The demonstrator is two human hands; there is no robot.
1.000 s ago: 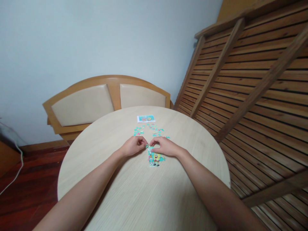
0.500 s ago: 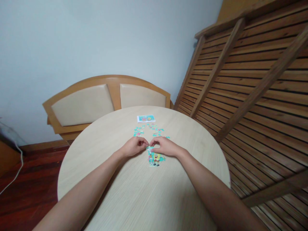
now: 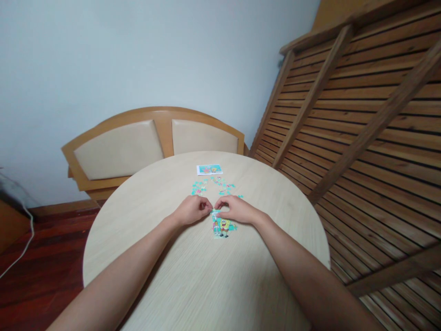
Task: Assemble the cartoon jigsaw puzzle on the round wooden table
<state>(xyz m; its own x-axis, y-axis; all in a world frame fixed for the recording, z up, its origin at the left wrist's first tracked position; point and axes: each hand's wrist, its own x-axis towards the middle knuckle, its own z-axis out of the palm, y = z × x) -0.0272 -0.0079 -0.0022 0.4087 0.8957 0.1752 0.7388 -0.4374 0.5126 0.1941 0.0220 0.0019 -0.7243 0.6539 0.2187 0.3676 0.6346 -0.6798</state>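
Observation:
A partly joined jigsaw puzzle (image 3: 224,226), teal with a yellow square cartoon figure and a smaller white-suited one, lies flat on the round table. At its top left corner, my left hand (image 3: 193,209) pinches a puzzle piece between thumb and fingers; the piece itself is mostly hidden. My right hand (image 3: 237,209) curls over the puzzle's top edge, its thumb resting on the joined part and its fingertips close to those of my left hand. Loose puzzle pieces (image 3: 199,187) are scattered just beyond both hands, with more pieces (image 3: 222,185) to their right.
Behind the loose pieces lies a reference picture card (image 3: 210,169). The pale wood table (image 3: 165,285) stands before a padded headboard (image 3: 119,149). A slatted wooden frame (image 3: 365,138) leans along the right side. A white cable (image 3: 31,230) hangs at far left.
Both hands stay at the puzzle's top edge, with only tiny fingertip shifts. The puzzle and loose pieces look the same.

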